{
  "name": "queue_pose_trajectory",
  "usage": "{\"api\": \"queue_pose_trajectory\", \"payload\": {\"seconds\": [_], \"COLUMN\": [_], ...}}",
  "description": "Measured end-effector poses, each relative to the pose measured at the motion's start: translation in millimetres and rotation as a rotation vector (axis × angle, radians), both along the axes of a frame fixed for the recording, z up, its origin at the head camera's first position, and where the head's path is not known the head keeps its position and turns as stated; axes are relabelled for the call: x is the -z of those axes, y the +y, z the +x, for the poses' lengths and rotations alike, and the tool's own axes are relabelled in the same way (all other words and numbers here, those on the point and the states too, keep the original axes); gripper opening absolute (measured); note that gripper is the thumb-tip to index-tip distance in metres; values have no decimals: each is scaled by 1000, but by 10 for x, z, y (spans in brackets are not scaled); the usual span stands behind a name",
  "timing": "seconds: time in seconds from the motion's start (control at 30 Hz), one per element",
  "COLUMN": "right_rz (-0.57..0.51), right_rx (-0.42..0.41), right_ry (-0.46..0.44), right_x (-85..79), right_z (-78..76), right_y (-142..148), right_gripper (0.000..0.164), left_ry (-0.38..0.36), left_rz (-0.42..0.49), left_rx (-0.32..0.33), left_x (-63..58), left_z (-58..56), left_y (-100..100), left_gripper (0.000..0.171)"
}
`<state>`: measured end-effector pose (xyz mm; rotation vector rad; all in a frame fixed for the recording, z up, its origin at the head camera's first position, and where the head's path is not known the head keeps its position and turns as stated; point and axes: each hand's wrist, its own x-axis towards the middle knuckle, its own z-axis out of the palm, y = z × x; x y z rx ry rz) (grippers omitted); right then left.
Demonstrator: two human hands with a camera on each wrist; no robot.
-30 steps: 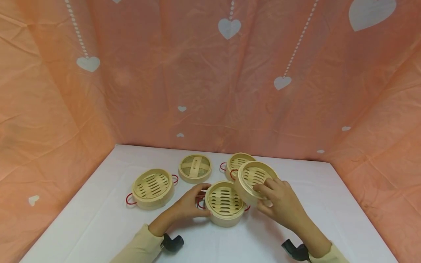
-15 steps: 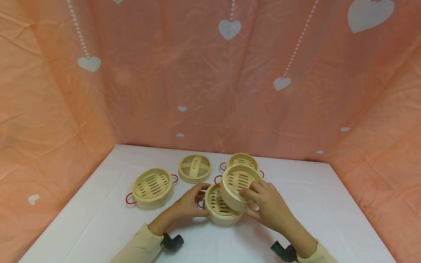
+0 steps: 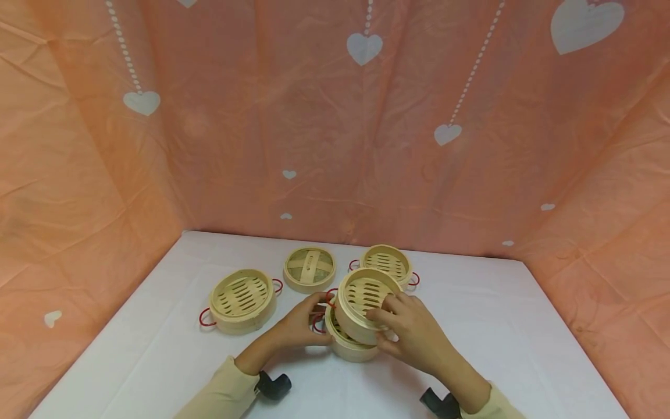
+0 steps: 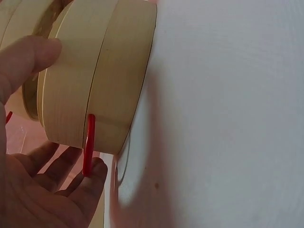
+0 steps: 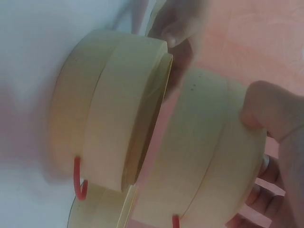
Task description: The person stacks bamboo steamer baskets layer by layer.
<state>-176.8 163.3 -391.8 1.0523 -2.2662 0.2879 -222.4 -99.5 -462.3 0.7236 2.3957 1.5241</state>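
Note:
My right hand grips the right rim of a bamboo steamer basket, thumb outside and fingers over the edge. That basket is tilted above a second bamboo steamer basket, overlapping most of its slatted floor. The lower basket stands on the white table. My left hand holds its left side, thumb toward the front and fingers behind, around a red handle. In the right wrist view a gap shows between the lower basket and the raised one.
A third steamer basket with red handles stands at left. A woven bamboo lid lies at the back middle. Behind the raised basket is another slatted basket. The white tabletop meets an orange-pink cloth backdrop with hearts.
My right hand has carried its steamer basket left and slightly down, from the right side to over the lower basket. My left hand has stayed in place at the lower basket.

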Motion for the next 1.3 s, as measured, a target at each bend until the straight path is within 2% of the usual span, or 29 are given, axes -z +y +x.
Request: {"api": "queue_pose_trajectory", "payload": {"seconds": [0.6, 0.8, 1.3], "right_rz": [11, 21, 55], "right_rx": [-37, -28, -6], "right_ry": [-6, -17, -31], "right_x": [91, 98, 121], "right_z": [-25, -23, -12], "right_y": [-112, -126, -145], "right_gripper": [36, 37, 36], "left_ry": [2, 17, 2], "left_rz": [27, 23, 42], "left_rx": [5, 1, 12], "left_x": [18, 41, 27], "left_z": [3, -14, -25], "left_y": [-1, -1, -8], "left_gripper": [82, 81, 81]}}
